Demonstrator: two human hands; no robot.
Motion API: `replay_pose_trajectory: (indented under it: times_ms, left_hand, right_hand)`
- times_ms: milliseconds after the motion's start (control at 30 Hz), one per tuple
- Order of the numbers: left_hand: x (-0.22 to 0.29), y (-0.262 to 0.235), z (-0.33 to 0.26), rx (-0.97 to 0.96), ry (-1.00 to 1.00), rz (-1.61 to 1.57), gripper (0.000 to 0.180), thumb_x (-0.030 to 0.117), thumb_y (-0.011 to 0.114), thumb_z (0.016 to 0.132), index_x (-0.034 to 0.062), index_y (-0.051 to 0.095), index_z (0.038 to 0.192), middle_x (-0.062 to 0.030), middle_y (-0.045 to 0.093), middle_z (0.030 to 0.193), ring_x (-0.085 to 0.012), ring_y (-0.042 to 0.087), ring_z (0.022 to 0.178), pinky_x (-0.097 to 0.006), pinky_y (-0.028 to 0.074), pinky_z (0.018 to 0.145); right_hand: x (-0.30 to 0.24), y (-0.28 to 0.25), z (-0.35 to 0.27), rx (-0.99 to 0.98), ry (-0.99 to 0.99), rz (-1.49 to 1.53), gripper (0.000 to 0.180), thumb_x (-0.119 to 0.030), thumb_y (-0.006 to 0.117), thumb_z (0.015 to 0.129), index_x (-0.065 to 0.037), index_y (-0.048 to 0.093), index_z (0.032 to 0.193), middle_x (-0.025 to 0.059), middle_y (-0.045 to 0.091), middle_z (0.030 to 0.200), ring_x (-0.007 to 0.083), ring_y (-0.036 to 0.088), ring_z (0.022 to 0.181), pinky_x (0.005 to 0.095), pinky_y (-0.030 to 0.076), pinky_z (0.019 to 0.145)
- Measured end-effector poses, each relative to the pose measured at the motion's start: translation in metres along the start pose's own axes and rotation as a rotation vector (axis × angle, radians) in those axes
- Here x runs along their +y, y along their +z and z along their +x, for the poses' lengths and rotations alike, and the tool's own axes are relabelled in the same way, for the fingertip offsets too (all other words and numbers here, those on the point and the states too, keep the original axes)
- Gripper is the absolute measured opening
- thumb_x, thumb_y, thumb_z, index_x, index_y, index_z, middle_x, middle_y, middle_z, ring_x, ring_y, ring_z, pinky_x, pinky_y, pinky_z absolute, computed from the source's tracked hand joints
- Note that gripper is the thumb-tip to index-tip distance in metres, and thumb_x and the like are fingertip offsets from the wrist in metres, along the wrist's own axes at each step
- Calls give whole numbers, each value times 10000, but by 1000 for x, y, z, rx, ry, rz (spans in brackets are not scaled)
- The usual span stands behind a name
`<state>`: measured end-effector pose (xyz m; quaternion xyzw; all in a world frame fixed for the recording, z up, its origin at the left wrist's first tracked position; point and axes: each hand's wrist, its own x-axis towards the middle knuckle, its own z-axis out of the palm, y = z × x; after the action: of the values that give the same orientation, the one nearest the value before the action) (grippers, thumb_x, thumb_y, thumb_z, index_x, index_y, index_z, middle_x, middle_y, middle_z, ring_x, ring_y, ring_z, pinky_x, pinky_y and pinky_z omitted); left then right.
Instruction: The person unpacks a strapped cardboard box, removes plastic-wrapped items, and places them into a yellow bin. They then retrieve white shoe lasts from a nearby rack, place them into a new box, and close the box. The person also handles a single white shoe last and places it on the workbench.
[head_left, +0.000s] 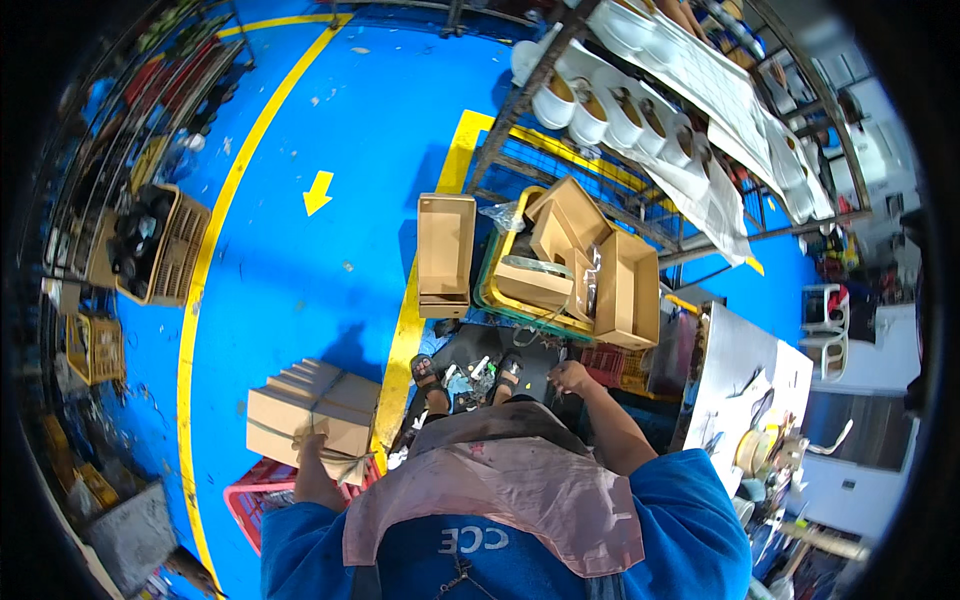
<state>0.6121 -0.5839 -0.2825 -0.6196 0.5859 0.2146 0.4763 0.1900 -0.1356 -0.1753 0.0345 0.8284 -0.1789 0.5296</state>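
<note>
A tied stack of brown cardboard boxes rests over a red plastic crate at my lower left. My left hand is closed at the near side of this stack, its fingertips partly hidden against the cardboard. A dark string runs across the stack. Out to the right, above the dark mat, my right hand has its fingers curled in; whether anything small is inside, I cannot make out. It is nearest to a yellow-rimmed basket filled with open cardboard boxes.
An open cardboard box stands left of the basket. A metal rack holding white shoes rises at the far right. A cluttered white worktable is on my right. Along the left, beyond a yellow floor line, stands a tan basket of black items.
</note>
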Motion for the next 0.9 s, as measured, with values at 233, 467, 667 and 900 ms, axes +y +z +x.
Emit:
replay_pose_trajectory:
  times_ms: [233,467,667,900]
  left_hand:
    - [203,-11,-110,656,779,-251,667,329,693,673,27,402,1191,-228,404,1180,-377,394,1093,-450,328,945]
    - [432,-33,-286,831,1623,-423,259,171,608,756,36,536,964,-160,524,1007,-349,436,1005,-434,345,886]
    - [530,-7,-369,609,1614,-168,199,124,594,694,65,579,884,-126,548,965,-326,461,971,-427,374,854]
    - [601,60,-376,543,1655,508,366,253,584,751,94,520,1074,-149,415,1244,-339,354,1168,-450,316,944]
  right_hand:
    - [44,-76,8,549,-110,-157,288,-284,614,716,-2,654,761,177,624,667,265,631,696,368,491,662]
    - [71,-155,46,685,57,-205,405,-365,564,798,24,592,905,202,595,965,307,574,919,402,477,764]
    - [93,-159,75,358,53,-401,274,-297,453,866,-134,600,1030,105,605,1035,268,537,1032,606,117,1003]
    - [116,-186,56,552,-341,-326,304,-208,532,783,-120,538,1073,115,561,1077,285,512,1047,545,249,978]
